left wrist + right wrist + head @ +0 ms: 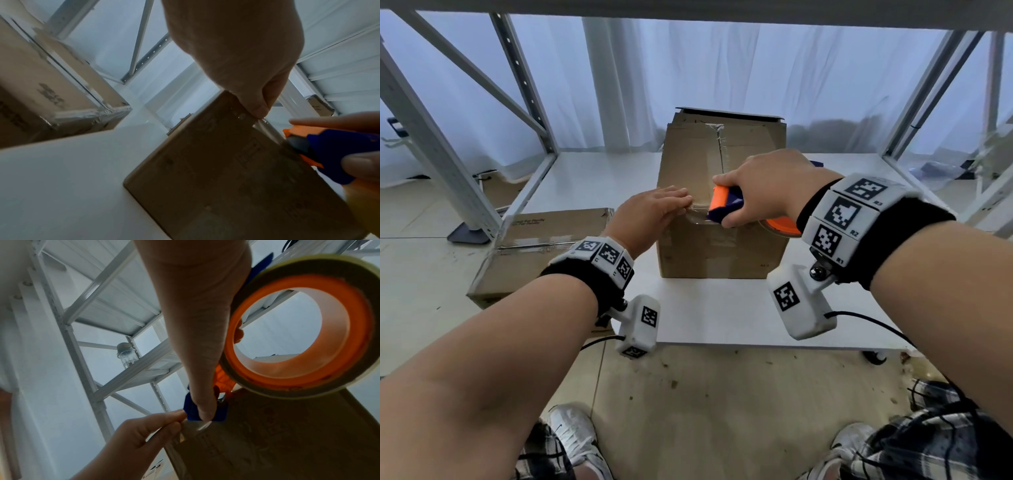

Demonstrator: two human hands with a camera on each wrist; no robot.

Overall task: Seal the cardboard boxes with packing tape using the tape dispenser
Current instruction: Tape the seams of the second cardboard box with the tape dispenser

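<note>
Head view, right hand (763,185) gripping tape dispenser (726,205), atop box (722,219)

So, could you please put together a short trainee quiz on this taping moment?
1. True or false: the right hand grips the dispenser.
2. Where does the left hand press the tape? A) on the floor box B) at the near top edge of the upright box C) on the shelf
3. Fill in: the tape roll has an ______ core.

Key: 1 true; 2 B; 3 orange.
</note>
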